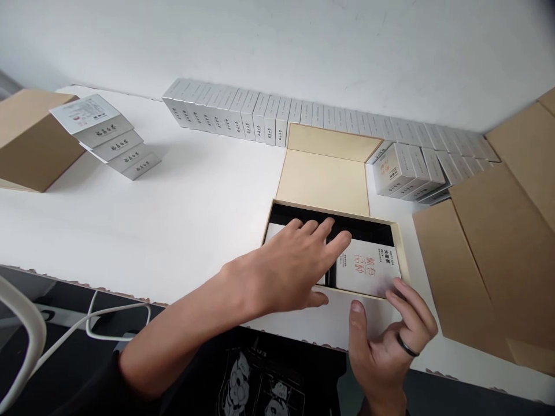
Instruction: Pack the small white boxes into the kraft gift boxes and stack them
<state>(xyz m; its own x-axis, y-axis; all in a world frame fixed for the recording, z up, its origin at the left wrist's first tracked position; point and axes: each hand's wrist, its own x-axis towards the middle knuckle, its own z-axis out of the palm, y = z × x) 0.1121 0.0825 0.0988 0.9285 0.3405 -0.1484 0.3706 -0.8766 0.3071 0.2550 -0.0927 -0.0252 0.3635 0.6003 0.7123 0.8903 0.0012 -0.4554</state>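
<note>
A cream gift box [403, 254] with a black inside lies on the table, its lid [323, 176] folded back. Two white tea boxes sit in it: the right one [368, 268] has red and black lettering, while the left one is mostly covered. My left hand [299, 263] is spread palm down over the left tea box and the gap between the two. Whether it presses on them I cannot tell. At the gift box's front right corner is my right hand [392, 335], fingers apart, with fingertips by the rim and a dark ring on one finger.
A long row of white tea boxes [243, 112] stands along the wall, with more boxes [403, 170] at the right. Left are a leaning stack of tea boxes [110, 136] and a brown carton [39, 138]. An open cardboard carton [489, 260] fills the right side.
</note>
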